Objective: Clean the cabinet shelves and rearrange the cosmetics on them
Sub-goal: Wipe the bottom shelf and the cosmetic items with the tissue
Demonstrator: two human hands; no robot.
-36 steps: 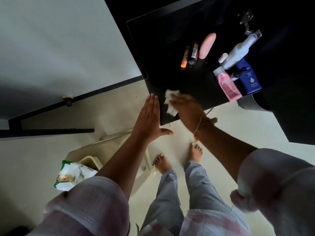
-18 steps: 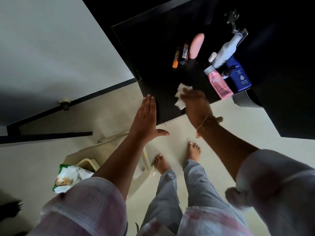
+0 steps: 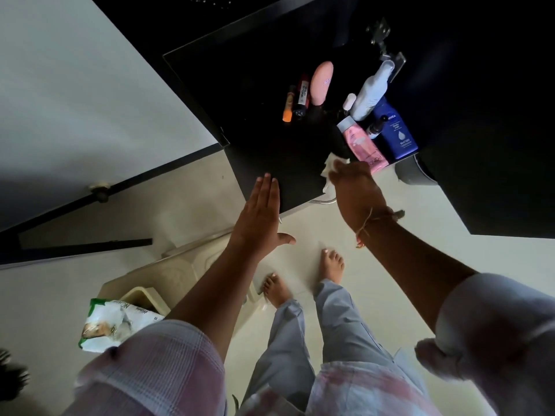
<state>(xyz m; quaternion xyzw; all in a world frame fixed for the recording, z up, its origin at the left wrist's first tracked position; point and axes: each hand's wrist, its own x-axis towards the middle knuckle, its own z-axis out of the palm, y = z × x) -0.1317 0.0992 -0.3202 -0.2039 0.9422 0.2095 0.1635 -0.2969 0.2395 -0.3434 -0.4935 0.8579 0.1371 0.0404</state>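
Note:
My right hand [image 3: 354, 190] presses a white wipe [image 3: 332, 165] onto the front right part of the black shelf [image 3: 246, 94], just before a pink bottle [image 3: 362, 144]. My left hand [image 3: 259, 217] lies flat with fingers together on the shelf's front edge and holds nothing. Behind the pink bottle stand a blue lotion bottle [image 3: 395, 130], a white bottle [image 3: 372, 91], a small dark dropper bottle [image 3: 377, 127] and a small white cap [image 3: 349, 102]. Farther left lie a pink oval tube [image 3: 321, 81], a red and black tube [image 3: 301, 99] and an orange-tipped stick [image 3: 288, 105].
A pack of wet wipes [image 3: 114, 325] rests on a cream plastic stool [image 3: 180, 274] at my lower left. An open white cabinet door [image 3: 75, 94] stands to the left. A metal hinge [image 3: 381, 36] sits at the shelf's back right. My bare feet are on the pale floor below.
My right hand slid the wipe rightward along the shelf's front, from near my left hand up to the pink bottle. My left hand stayed on the edge.

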